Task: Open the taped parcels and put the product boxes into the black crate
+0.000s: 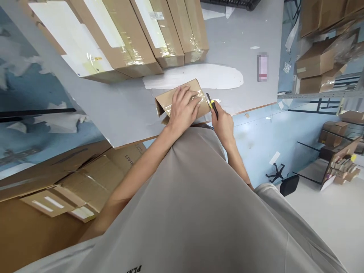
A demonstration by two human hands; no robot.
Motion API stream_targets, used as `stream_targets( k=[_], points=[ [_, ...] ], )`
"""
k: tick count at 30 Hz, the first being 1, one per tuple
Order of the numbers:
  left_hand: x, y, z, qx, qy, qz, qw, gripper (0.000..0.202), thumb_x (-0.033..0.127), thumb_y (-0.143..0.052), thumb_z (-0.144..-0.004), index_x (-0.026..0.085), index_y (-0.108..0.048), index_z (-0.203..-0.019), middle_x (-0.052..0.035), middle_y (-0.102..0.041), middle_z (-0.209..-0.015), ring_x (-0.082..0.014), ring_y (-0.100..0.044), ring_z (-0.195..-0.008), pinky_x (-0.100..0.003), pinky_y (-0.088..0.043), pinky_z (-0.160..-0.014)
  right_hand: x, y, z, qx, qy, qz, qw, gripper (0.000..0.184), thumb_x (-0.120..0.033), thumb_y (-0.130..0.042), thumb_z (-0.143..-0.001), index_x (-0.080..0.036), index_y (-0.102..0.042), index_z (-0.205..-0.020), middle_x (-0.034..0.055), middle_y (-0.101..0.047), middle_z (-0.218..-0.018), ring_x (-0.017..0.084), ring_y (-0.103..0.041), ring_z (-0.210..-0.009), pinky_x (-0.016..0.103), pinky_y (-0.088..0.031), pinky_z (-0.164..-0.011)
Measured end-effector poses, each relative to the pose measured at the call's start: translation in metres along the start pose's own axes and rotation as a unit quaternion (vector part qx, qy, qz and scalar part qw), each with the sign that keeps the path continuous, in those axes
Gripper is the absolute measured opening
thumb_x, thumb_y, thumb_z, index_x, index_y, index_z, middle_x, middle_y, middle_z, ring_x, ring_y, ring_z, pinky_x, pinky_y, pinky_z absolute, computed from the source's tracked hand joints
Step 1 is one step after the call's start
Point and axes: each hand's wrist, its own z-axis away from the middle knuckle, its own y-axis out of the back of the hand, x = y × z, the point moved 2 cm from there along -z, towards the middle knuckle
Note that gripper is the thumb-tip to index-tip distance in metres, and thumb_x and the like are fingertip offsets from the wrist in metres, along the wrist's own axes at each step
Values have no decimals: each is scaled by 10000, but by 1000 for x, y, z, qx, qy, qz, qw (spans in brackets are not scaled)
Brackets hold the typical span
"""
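Observation:
A small cardboard box (170,99) sealed with clear tape lies near the front edge of the grey table (119,106). My left hand (183,108) lies flat on top of it, fingers spread, pressing it down. My right hand (223,123) is closed around a black and yellow utility knife (212,104), whose tip touches the box's right end.
Several long taped cardboard boxes (125,38) lie across the far part of the table. More flattened and stacked boxes (71,189) stand to the left below the table. Shelves with cartons (321,64) stand at the right, and an office chair (284,182) is on the floor.

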Motion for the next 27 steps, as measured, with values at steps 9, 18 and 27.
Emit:
stream_targets(
  k=[9,18,27],
  points=[
    [-7,-6,3,18,39,-43,998,207,460,-660,-1165,323,-790,-1250,-107,-792,-1562,-417,-559,-1731,-793,-271,-1510,-11,5,-29,-84,44,12,995,573,-418,-383,-1327,-213,-517,-1844,178,-874,-1434,342,-854,-1262,441,-639,-1136],
    [-5,-7,4,48,43,-31,997,238,493,-641,-1177,324,-805,-1215,-116,-812,-1471,-432,-600,-1691,-823,-294,-1489,-16,10,-34,-117,37,27,992,588,-342,-334,-1330,-201,-475,-1883,181,-864,-1462,324,-842,-1285,417,-637,-1134],
    [-10,-8,5,45,38,-1,998,201,470,-673,-1158,338,-817,-1200,-105,-817,-1453,-425,-582,-1707,-833,-267,-1495,-30,11,-23,-127,-12,90,988,631,-356,-308,-1329,-201,-366,-1938,215,-831,-1481,327,-834,-1274,424,-636,-1132]
  ],
)
